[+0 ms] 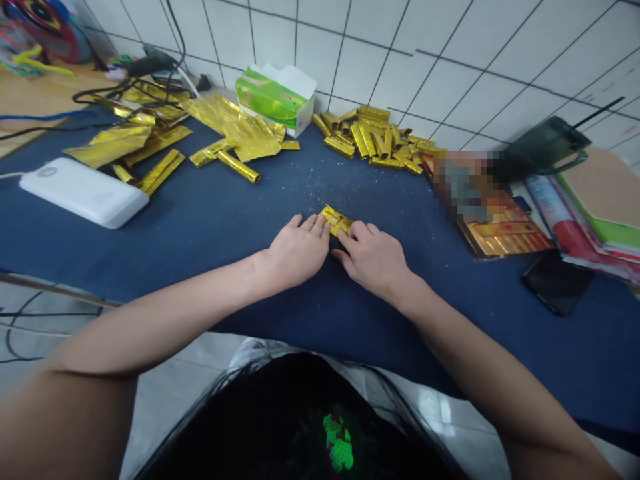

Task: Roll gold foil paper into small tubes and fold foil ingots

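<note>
A small piece of gold foil paper (336, 219) lies on the dark blue table in front of me, with folds or creases across it. My left hand (301, 251) rests flat with its fingers stretched out, the fingertips on the foil's left end. From the other side, my right hand (376, 259) has its fingers curled and holds the foil's near right edge at the index fingertip and thumb. Both hands hide part of the foil. Beyond them, a single rolled gold foil tube (239, 167) lies near larger gold foil sheets (240, 127).
A pile of short gold foil tubes (375, 139) lies by the tiled wall, right of a green tissue box (275, 100). On the left are a white power bank (83, 192) and cables. A phone (556, 281), a dark mug (545, 148) and books (600, 207) occupy the right.
</note>
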{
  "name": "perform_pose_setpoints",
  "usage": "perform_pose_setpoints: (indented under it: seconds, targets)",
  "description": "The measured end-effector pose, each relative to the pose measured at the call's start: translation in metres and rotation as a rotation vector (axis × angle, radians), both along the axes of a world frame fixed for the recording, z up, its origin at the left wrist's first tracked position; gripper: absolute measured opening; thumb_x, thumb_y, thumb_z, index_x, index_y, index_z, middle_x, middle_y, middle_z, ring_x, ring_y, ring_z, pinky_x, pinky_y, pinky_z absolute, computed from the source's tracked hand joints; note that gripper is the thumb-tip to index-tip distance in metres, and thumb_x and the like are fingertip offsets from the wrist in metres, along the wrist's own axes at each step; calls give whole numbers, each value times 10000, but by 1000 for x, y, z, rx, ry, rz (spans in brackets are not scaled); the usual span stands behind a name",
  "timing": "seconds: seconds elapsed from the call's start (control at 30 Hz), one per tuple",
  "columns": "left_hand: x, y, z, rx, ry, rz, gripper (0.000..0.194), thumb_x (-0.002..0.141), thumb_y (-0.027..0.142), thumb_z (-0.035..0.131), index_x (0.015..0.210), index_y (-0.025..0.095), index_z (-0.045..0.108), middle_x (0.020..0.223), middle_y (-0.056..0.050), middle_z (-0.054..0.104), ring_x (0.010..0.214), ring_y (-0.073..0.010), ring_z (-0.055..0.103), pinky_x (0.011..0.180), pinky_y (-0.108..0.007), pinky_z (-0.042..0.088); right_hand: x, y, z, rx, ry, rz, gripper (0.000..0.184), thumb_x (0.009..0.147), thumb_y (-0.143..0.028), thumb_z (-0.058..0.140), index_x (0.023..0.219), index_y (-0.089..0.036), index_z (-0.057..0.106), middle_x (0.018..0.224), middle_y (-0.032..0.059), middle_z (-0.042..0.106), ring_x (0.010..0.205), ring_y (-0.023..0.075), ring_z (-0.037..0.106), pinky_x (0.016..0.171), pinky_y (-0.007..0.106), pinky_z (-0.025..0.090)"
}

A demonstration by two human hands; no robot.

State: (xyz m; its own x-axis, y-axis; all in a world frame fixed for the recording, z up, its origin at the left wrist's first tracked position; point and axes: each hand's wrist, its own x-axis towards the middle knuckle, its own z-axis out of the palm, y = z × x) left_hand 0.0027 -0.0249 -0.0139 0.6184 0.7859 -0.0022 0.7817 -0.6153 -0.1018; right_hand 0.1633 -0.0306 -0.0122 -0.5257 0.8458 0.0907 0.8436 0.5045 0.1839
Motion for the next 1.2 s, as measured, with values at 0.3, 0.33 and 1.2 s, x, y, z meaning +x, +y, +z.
perform_pose_setpoints:
  seconds: [0.3,0.33,1.2]
  targets:
    - [0,0,3,-23,3,14,457,888,194,309,1295,3,389,1359,-206,389,1257,-266,380,1018,-397,286,3,-11,8,16,-82,20,328,861,-370,450,1010,-119,598,958,125,578,832,229,502,641,323,324]
    - [0,0,3,-29,-1,17,461,889,211,321,1296,6,387,1362,-206,385,1258,-264,379,1018,-395,285,2,-12,10,12,-89,19,325,859,-369,453,992,-115,605,946,127,581,831,230,501,640,323,322]
    - [-3,9,-3,-91,-73,59,585,892,403,330,1353,44,301,1427,-176,288,1315,-299,254,1047,-480,209,2,-11,8,-117,6,-12,361,868,-424,409,953,-129,598,883,108,652,776,214,588,629,312,384]
